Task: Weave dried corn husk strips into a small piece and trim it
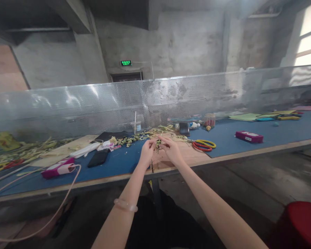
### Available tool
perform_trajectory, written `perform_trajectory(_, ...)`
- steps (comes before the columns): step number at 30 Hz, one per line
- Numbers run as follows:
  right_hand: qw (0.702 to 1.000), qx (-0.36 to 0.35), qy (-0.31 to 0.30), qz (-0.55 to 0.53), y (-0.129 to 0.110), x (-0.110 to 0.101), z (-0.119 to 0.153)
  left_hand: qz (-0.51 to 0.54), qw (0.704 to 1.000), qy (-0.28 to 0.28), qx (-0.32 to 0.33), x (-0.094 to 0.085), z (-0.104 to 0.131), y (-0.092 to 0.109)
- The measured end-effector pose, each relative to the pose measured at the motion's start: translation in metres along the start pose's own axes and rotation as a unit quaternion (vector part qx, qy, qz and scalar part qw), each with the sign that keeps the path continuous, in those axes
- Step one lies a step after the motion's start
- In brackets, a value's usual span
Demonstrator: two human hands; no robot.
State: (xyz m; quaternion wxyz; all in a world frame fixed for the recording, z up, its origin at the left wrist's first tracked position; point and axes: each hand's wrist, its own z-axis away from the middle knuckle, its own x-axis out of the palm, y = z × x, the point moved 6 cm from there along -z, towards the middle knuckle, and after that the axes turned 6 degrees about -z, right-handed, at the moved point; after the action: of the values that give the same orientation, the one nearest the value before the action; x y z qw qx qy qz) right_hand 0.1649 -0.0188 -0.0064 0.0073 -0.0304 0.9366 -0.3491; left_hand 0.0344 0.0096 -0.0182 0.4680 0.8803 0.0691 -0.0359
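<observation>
Between my fingertips is a small green-and-dark woven piece (158, 144) with short loose ends hanging down; its exact kind is too small to make out. My left hand (147, 149) pinches it from the left, its fingers closed. From the other side my right hand (171, 148) grips it too, thumb and fingers pressed together. Both hands are just above a wooden board (194, 156) at the table's front edge. To the right of my right hand lie scissors (204, 145) with red and yellow handles. Similar small green pieces (129, 141) lie in a row behind my left hand.
A black phone (98, 158), a purple box (57, 168) with a pink cable and another purple box (249, 136) rest on the blue tabletop (223, 142). Leafy strips (5, 154) spread at left. A perforated metal screen (114, 107) stands behind. A red stool (302, 221) is at lower right.
</observation>
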Motion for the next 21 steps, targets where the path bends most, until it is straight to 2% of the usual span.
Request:
perform_trajectory(5,0.998,0.062,-0.021,0.01,0.001,-0.002,0.0,-0.033,0.999,0.016,0.005,-0.002,-0.001,0.001)
perform_trajectory(10,0.993,0.102,-0.051,0.009,-0.001,-0.002,-0.003,-0.09,0.994,0.059,0.01,-0.007,-0.003,0.002)
perform_trajectory(17,0.983,0.122,-0.14,0.004,0.001,0.0,-0.004,-0.112,0.993,0.048,0.003,-0.005,-0.004,-0.005)
perform_trajectory(21,0.981,0.13,-0.142,-0.019,0.012,-0.001,-0.005,-0.113,0.992,0.05,0.0,-0.005,-0.004,-0.005)
